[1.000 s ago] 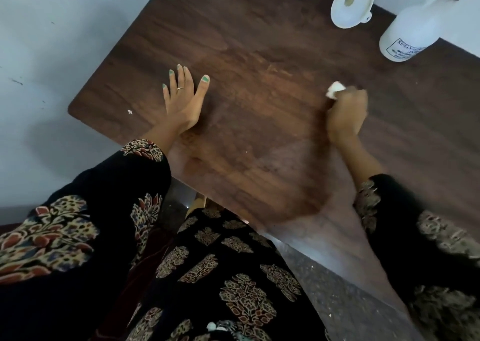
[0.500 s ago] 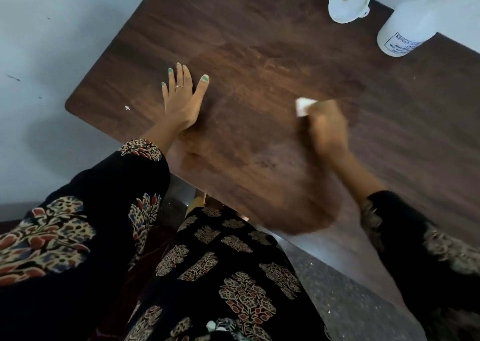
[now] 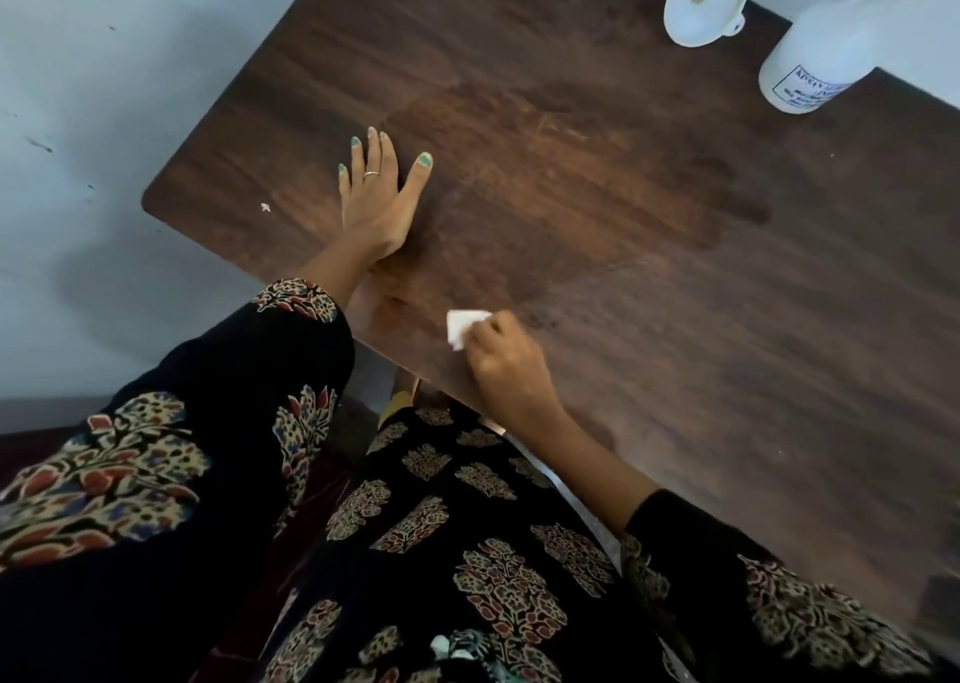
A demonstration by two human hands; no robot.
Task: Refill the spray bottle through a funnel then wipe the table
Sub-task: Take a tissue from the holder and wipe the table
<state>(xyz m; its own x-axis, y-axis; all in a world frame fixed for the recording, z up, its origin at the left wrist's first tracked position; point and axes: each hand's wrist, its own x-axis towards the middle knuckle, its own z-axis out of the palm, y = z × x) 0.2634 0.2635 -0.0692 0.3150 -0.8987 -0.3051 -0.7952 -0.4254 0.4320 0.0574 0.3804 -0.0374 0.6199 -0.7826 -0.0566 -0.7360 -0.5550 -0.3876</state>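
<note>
Table (image 3: 675, 344) is bearing the right hand (image 3: 506, 365) at six o'clock, which is clutching a white cloth (image 3: 464, 326). Left hand (image 3: 376, 199) is lying flat at nine o'clock, fingers straight.

Dark wood table (image 3: 675, 318) against pale bluish wall (image 3: 104, 110); speckled grey floor.

The only lettering stands on the white plastic spray bottle with a black trigger head (image 3: 826, 53), which sits on the dark brown wooden table (image 3: 675, 292) well beyond the right hand (image 3: 506, 362), at the far edge. Its white label carries dark blue print inside a thin frame. The top line begins with what looks like "KISSAN"; the rest of that line and the smaller lines under it are too blurred to make out.
</note>
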